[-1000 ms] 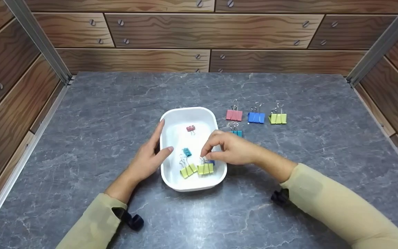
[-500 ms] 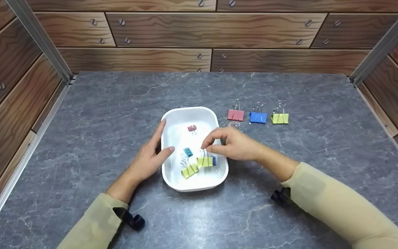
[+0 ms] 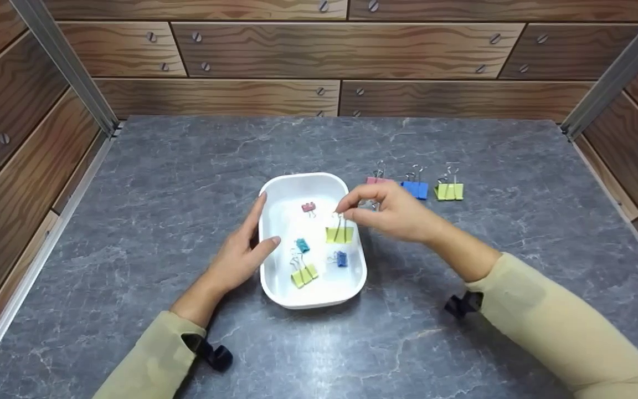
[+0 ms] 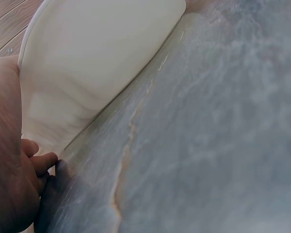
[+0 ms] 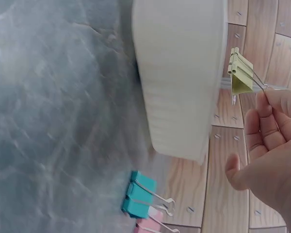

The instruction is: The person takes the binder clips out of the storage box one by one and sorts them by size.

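My right hand [image 3: 394, 213] pinches a yellow binder clip [image 3: 339, 235] by its wire handles. In the right wrist view this clip [image 5: 240, 73] hangs from thumb and fingertip, above the tub's rim. My left hand [image 3: 240, 252] holds the left side of a white plastic tub [image 3: 271, 285], thumb over the rim and fingers along the outer wall. Inside the tub lie another yellow binder clip [image 3: 304, 275], a small blue one [image 3: 341, 259], a small teal one [image 3: 302, 245] and a small red one [image 3: 308, 206].
Right of the tub, a pink binder clip [image 3: 377, 180], a blue binder clip [image 3: 414, 190] and a yellow binder clip [image 3: 449, 192] stand in a row. A teal binder clip [image 5: 139, 195] near the pink one is mostly hidden by my right hand in the head view. Wood-patterned panels [image 3: 346, 50] border the table.
My right hand has raised the yellow binder clip and carried it away from the body and slightly right, uncovering the small blue clip. The left hand stays on the tub.
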Available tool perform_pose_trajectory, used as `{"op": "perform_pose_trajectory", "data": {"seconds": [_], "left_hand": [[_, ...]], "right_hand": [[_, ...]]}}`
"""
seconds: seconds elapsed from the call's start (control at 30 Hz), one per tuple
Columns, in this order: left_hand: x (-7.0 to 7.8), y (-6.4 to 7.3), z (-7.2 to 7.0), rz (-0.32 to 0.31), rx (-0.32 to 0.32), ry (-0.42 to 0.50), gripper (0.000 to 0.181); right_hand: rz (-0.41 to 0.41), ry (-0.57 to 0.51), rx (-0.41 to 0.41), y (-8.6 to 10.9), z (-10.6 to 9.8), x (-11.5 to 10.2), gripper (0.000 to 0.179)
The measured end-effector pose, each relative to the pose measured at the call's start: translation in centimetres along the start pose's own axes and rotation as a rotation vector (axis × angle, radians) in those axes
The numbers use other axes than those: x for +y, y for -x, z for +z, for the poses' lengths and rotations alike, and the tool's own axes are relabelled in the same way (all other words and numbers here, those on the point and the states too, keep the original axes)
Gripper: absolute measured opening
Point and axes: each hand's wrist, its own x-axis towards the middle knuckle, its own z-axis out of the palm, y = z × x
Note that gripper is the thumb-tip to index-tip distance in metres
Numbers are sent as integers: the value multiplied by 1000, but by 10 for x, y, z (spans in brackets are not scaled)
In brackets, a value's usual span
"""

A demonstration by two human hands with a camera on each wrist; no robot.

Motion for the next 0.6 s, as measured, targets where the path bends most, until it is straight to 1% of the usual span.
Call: {"op": "perform_pose_trajectory", "data": {"seconds": [0.17, 0.33, 0.43, 0.6], "left_hand": [[-1, 0, 0, 8, 1, 1, 85], [0, -1, -1, 14, 5, -2, 84], [0, -1, 0, 7, 4, 4, 85], [0, -1, 0, -15, 2, 1, 85]], "right_hand": [[-11, -39, 22, 3, -16, -3, 12], [-14, -34, 70, 10, -34, 0, 12], [15, -32, 94, 15, -44, 4, 13], [90, 3, 124, 24, -60, 15, 14]]}}
